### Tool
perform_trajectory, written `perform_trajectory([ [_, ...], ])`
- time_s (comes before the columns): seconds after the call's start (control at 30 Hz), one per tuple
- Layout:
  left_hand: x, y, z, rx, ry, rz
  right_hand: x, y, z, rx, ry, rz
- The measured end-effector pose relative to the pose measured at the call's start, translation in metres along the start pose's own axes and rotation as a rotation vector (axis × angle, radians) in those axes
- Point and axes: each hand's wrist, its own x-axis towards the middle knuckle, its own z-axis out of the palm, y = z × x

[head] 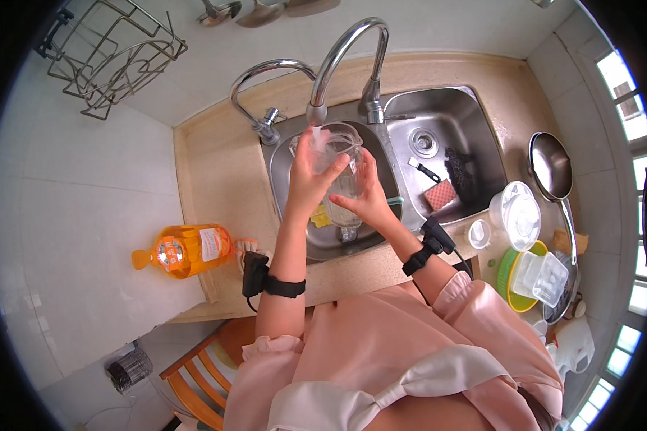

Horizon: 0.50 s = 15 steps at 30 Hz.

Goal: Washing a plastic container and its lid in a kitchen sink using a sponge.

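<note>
My left hand (314, 172) and my right hand (371, 191) hold a clear glass jug (346, 186) from both sides. The jug is tilted over the left sink basin (276, 178), its rim near the spout of the tall chrome faucet (322, 81). Water (316, 132) runs from that spout onto my left fingers and the jug's rim area. My left fingers are partly blurred by the water and glass. Beneath the jug, a yellow item (321, 216) lies in the basin, and a teal edge or handle (394, 201) shows beside my right wrist.
A smaller chrome faucet (267, 126) stands left. The right basin (410, 108) holds a pink sponge (440, 195), a black-handled brush or scraper (425, 169) and dark mesh (458, 169). Pans (552, 167) and plastic containers (517, 215) sit right; an orange detergent bottle (194, 251) lies left.
</note>
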Motion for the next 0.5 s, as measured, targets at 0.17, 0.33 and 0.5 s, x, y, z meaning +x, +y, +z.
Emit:
perform_trajectory([
  [0.17, 0.002, 0.004, -0.009, -0.219, -0.119, -0.055, -0.005, -0.009, -0.002, -0.259, 0.146, -0.065],
  [0.33, 0.011, 0.003, -0.005, -0.371, -0.082, -0.127, 0.0, -0.016, -0.008, -0.345, 0.175, -0.102],
  [0.5, 0.024, -0.006, -0.007, -0.419, 0.121, -0.279, 0.0, -0.018, -0.009, -0.415, 0.158, -0.084],
])
